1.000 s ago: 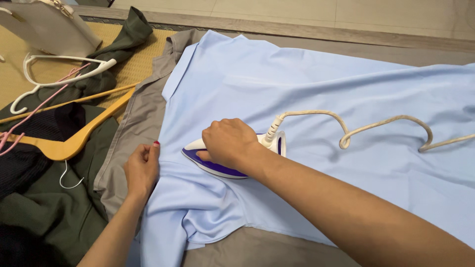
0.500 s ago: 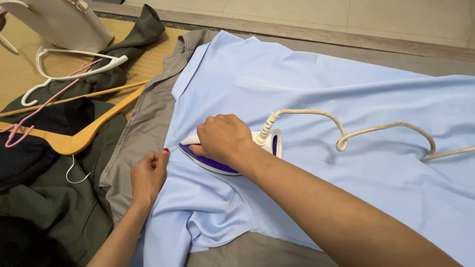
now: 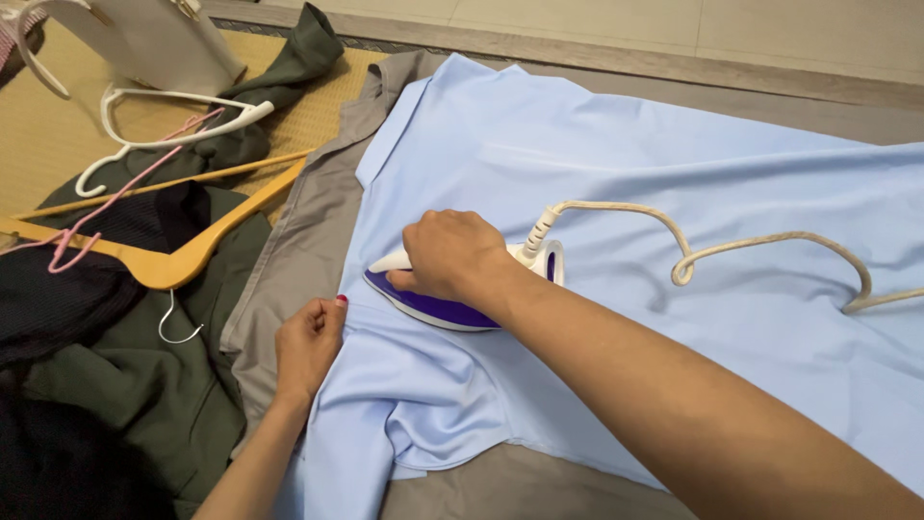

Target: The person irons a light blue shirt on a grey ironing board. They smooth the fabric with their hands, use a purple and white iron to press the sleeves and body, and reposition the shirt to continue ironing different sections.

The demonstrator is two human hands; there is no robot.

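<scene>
A light blue shirt [image 3: 616,164] lies spread over a grey cloth [image 3: 308,221]. My right hand [image 3: 450,252] grips the handle of a white and purple iron [image 3: 433,306] that rests flat on the shirt near its left edge. A beige cord [image 3: 693,250] loops from the back of the iron across the shirt to the right. My left hand [image 3: 308,347] pinches the shirt's left edge just below and left of the iron, holding the fabric down. The sleeve lies bunched in front of the iron.
Left of the grey cloth lie a wooden hanger [image 3: 183,260], a white plastic hanger [image 3: 173,116] and a pink hanger [image 3: 106,207] on dark green and dark striped clothes [image 3: 115,385]. A white bag [image 3: 144,39] stands at the top left on a woven mat.
The view has shifted so everything sits a little further right. The iron and my right hand stay on the same part of the shirt; my left hand keeps its pinch on the edge.
</scene>
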